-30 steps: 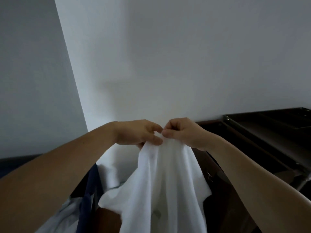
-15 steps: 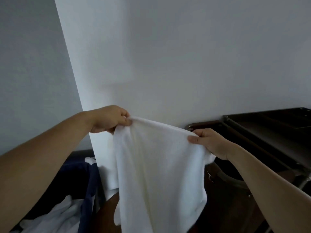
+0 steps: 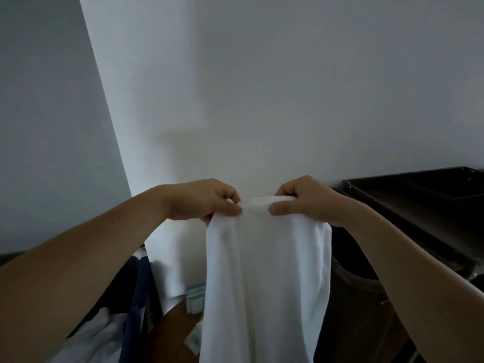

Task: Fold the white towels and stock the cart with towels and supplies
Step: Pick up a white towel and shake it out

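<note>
A white towel hangs straight down in front of me, held up by its top edge. My left hand pinches the left end of that edge and my right hand pinches the right end. The two hands are close together, a short stretch of bunched edge between them. The towel's lower part runs out of the bottom of the view. The dark cart stands to the right, its top tray at about hand height.
A dark blue laundry bag with white linen inside sits at lower left. Small white and green packets lie on a brown surface behind the towel. A white wall rises straight ahead.
My hands went from touching to spread wide with the towel stretched out. Now they have come back close together, and the towel hangs narrower.
</note>
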The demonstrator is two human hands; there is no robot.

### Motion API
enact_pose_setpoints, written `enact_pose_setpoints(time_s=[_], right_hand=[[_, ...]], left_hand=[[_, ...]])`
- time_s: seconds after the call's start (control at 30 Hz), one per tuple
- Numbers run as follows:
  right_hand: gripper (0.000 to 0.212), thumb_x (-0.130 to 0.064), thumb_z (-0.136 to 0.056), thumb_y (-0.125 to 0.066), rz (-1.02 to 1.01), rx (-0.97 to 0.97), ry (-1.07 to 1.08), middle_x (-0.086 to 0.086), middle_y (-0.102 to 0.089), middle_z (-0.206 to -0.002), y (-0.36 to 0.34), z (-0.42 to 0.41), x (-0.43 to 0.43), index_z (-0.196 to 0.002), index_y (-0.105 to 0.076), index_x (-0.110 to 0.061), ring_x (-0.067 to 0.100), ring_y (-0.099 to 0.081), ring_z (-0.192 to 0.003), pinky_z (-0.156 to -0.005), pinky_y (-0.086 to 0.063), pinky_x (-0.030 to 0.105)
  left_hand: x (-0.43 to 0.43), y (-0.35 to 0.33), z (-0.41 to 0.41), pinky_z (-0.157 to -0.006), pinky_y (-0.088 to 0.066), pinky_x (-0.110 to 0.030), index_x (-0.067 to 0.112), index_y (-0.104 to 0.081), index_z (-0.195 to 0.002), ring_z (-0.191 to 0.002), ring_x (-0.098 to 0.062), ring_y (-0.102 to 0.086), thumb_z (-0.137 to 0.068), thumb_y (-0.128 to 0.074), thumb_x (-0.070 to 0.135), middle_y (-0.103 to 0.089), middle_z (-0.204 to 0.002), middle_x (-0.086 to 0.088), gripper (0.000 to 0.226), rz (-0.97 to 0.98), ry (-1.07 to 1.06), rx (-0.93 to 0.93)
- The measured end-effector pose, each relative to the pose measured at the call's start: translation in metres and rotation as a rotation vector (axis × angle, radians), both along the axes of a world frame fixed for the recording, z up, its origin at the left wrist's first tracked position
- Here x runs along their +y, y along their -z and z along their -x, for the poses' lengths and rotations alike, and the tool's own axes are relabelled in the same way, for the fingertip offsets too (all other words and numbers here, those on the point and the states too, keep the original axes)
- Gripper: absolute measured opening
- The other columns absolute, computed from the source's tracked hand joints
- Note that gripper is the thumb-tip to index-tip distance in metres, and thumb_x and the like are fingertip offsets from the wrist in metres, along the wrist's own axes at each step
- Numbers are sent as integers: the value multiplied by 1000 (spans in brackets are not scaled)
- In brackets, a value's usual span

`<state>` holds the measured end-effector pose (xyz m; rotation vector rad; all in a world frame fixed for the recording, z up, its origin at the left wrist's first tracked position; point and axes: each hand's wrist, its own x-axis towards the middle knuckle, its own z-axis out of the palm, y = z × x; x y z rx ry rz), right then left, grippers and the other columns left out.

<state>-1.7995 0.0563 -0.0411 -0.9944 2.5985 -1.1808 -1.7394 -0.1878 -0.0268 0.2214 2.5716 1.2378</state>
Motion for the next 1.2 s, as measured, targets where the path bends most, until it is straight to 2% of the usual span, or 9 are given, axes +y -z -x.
enact_pose_setpoints(time_s=[0.17,0.33,0.4,0.47,0.6,0.87,1.0,1.13,1.2], right_hand=[[18,-21,-85,-73,201,-233,79,2,-74,-76,8,7,34,-89,-71,-4,16,-69,-73,-65,-54,24],[15,-15,-85,-72,511,-381,150,13,-75,-85,12,3,22,-88,-70,0,25,-71,-79,-76,-59,38],[16,-12,-87,-73,562,-359,231,23,-73,-91,12,-1,9,-89,-72,3,32,-69,-81,-78,-59,42],[18,-15,-86,-75,501,-277,297,26,-72,-84,13,-3,-3,-87,-73,3,31,-64,-71,-68,-55,40],[15,-20,-82,-81,332,-116,385,-5,-64,-49,15,-10,-28,-72,-73,-11,4,-56,-41,-48,-44,17],[22,-22,-87,-71,389,-13,389,8,-70,-62,25,-25,-66,-71,-75,-9,18,-63,-55,-70,-58,41],[22,-10,-90,-58,329,-68,295,9,-74,-71,29,-22,-69,-83,-78,-5,25,-72,-69,-79,-60,41],[31,8,-91,-50,390,-123,209,10,-76,-81,33,-19,-64,-107,-74,-3,19,-74,-68,-66,-60,25],[25,3,-92,-56,369,-77,184,9,-76,-79,36,-15,-61,-107,-74,-5,21,-73,-66,-68,-60,27]], left_hand=[[-25,-1,5,-81,-59,-40,5,-66,-102,-78,-20,-71,-96,-63,17,-73,-91,-11,14,-37,-144,38],[-15,17,13,-58,-57,-28,6,-64,-101,-70,-18,-67,-96,-63,14,-68,-93,-9,10,35,-256,112],[-9,21,16,-65,-59,-34,5,-64,-98,-75,-21,-67,-97,-60,11,-66,-97,-11,7,12,-309,180],[-1,22,17,-75,-59,-38,4,-64,-93,-78,-24,-66,-97,-57,5,-66,-95,-13,7,-61,-321,220],[17,22,12,-85,-60,-42,1,-63,-97,-83,-26,-68,-96,-56,3,-68,-94,-15,7,-178,-279,319],[31,40,5,-72,-54,-32,11,-69,-98,-66,-12,-65,-97,-52,15,-72,-82,-8,17,-12,-323,579],[29,44,1,-80,-52,-41,11,-69,-102,-81,-22,-63,-100,-46,22,-70,-89,-6,26,113,-207,566],[28,44,-7,-77,-51,-42,8,-59,-93,-80,-27,-59,-76,-47,53,-65,-85,-11,49,61,-141,531],[26,46,-8,-77,-52,-46,11,-57,-93,-80,-27,-59,-85,-45,50,-64,-84,-9,42,89,-79,566]])
